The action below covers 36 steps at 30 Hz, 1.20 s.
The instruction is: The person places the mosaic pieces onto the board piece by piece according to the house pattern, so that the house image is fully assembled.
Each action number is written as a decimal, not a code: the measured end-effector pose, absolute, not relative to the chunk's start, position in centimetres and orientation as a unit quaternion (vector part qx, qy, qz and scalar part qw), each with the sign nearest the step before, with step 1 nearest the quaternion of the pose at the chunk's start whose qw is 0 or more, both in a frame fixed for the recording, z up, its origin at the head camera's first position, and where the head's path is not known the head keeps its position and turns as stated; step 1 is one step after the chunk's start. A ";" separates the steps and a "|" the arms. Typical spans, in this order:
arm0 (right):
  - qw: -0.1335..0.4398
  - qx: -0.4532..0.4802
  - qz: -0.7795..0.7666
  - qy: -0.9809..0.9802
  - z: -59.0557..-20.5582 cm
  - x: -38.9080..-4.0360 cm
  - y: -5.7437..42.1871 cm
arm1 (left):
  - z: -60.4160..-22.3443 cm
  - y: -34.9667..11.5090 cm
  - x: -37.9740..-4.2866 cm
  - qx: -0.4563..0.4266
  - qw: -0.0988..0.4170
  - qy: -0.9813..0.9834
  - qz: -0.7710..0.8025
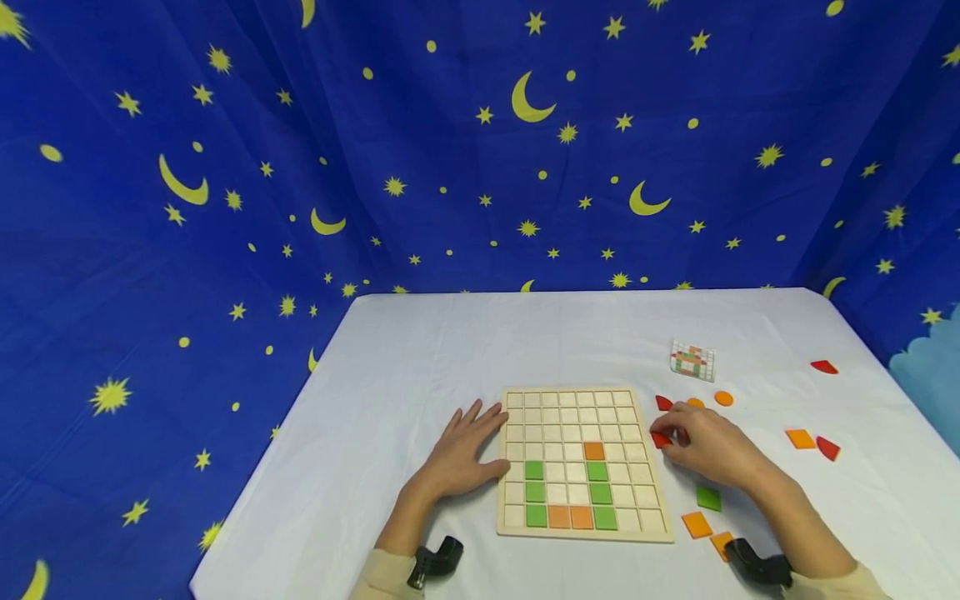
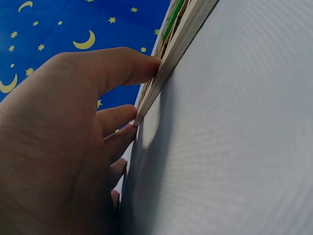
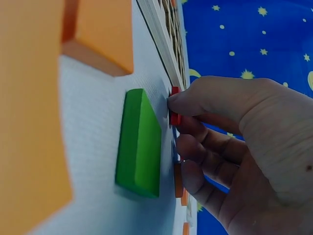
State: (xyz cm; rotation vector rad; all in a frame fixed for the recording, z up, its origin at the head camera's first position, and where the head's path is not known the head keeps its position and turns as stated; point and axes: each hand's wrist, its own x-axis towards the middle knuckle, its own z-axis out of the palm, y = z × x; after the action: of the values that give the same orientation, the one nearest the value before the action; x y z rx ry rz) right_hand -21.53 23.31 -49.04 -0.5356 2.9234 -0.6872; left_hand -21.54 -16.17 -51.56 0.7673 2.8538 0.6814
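With thumb and forefinger of the right hand (image 1: 708, 446) pinching a red piece (image 1: 661, 440), just beside the right edge of the board (image 1: 561, 416), low over the table (image 1: 420, 358); from these views, impossible to tell whether lifted or resting. In the right wrist view, thumb on the near side of the red piece, remaining fingers bent. At the opposite edge, left hand (image 1: 463, 457) with fingers extended and spread, rather than curled in a grip; thumb and fingertips touching the left edge of the board.

On the board, flat, in seven rows and seven columns: two upright runs of three green squares (image 1: 535, 492) in the lowest three rows, second and fifth columns; between these, along the bottom row, two orange squares (image 1: 558, 517); above the right-hand run, a single orange tile (image 1: 593, 451).

To the right of the board, loose on the table: beyond the right hand, a second red piece (image 1: 663, 403), two orange discs (image 1: 723, 398), one partly hidden, and a patterned card (image 1: 692, 360); nearer, a green tile (image 1: 708, 498) and two loose orange squares (image 1: 697, 525); farther right, an orange block (image 1: 800, 438) just beside a red wedge (image 1: 828, 448), with another wedge (image 1: 824, 367) well apart. Behind, a blue curtain (image 1: 450, 108) with yellow moons and stars.
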 end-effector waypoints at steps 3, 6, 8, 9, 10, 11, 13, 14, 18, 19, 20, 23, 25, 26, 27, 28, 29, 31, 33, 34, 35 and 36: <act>0.037 -0.168 -0.233 0.957 -48.9 -21.5 23.3 | -51.6 -16.2 -21.6 0.253 0.054 0.940 0.224; 0.024 -0.169 -0.239 0.956 -48.8 -21.4 23.1 | -51.6 -16.2 -21.6 0.253 0.052 0.940 0.222; 0.019 -0.174 -0.242 0.955 -48.8 -21.4 22.9 | -51.6 -16.2 -21.6 0.252 0.052 0.940 0.222; 0.019 -0.179 -0.245 0.953 -48.8 -21.4 22.7 | -51.6 -16.2 -21.6 0.252 0.052 0.941 0.222; 0.019 -0.184 -0.246 0.951 -48.8 -21.4 22.6 | -51.6 -16.2 -21.6 0.252 0.052 0.940 0.222; 0.019 -0.188 -0.248 0.950 -48.8 -21.3 22.4 | -51.6 -16.3 -21.6 0.253 0.052 0.940 0.223; 0.019 -0.197 -0.252 0.947 -48.8 -21.3 21.9 | -51.6 -16.3 -21.6 0.254 0.051 0.939 0.226; 0.019 -0.202 -0.254 0.946 -48.8 -21.3 21.6 | -51.6 -16.3 -21.6 0.254 0.051 0.938 0.228; 0.022 -0.215 -0.257 0.942 -48.9 -21.2 20.6 | -51.6 -16.2 -21.5 0.259 0.050 0.936 0.232; 0.023 -0.216 -0.256 0.942 -49.0 -21.1 20.4 | -51.6 -16.2 -21.5 0.261 0.050 0.936 0.231; 0.024 -0.217 -0.254 0.942 -49.0 -21.0 20.1 | -51.6 -16.2 -21.5 0.263 0.051 0.936 0.230; 0.027 -0.227 -0.247 0.942 -49.1 -20.8 19.5 | -51.6 -16.1 -21.6 0.264 0.052 0.935 0.230; 0.027 -0.237 -0.245 0.940 -49.1 -20.8 19.0 | -51.6 -16.1 -21.6 0.264 0.051 0.935 0.233; 0.027 -0.243 -0.245 0.938 -49.1 -20.8 18.8 | -51.6 -16.1 -21.6 0.263 0.050 0.934 0.235; 0.026 -0.247 -0.246 0.937 -49.1 -20.8 18.7 | -51.6 -16.1 -21.5 0.263 0.048 0.934 0.235; 0.026 -0.251 -0.247 0.936 -49.0 -20.7 18.5 | -51.6 -16.1 -21.5 0.263 0.048 0.935 0.235; 0.025 -0.253 -0.246 0.935 -49.0 -20.7 18.4 | -51.6 -16.2 -21.6 0.262 0.047 0.935 0.234; 0.023 -0.256 -0.245 0.935 -49.0 -20.7 18.3 | -51.7 -16.2 -21.6 0.263 0.046 0.935 0.233; 0.020 -0.258 -0.241 0.935 -49.0 -20.6 18.2 | -51.6 -16.2 -21.6 0.261 0.047 0.936 0.229; 0.020 -0.260 -0.239 0.935 -49.0 -20.6 18.2 | -51.6 -16.2 -21.7 0.259 0.048 0.937 0.228; 0.019 -0.262 -0.237 0.935 -49.0 -20.6 18.1 | -51.6 -16.2 -21.7 0.258 0.049 0.938 0.228; 0.019 -0.264 -0.234 0.935 -49.0 -20.6 18.1 | -51.6 -16.2 -21.7 0.257 0.049 0.938 0.226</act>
State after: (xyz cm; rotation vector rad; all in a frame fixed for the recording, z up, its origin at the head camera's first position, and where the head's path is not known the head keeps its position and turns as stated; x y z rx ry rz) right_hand -20.57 18.10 -48.96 -0.8185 2.9030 -0.7273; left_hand -21.67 -16.22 -51.59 0.7844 2.8583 0.6877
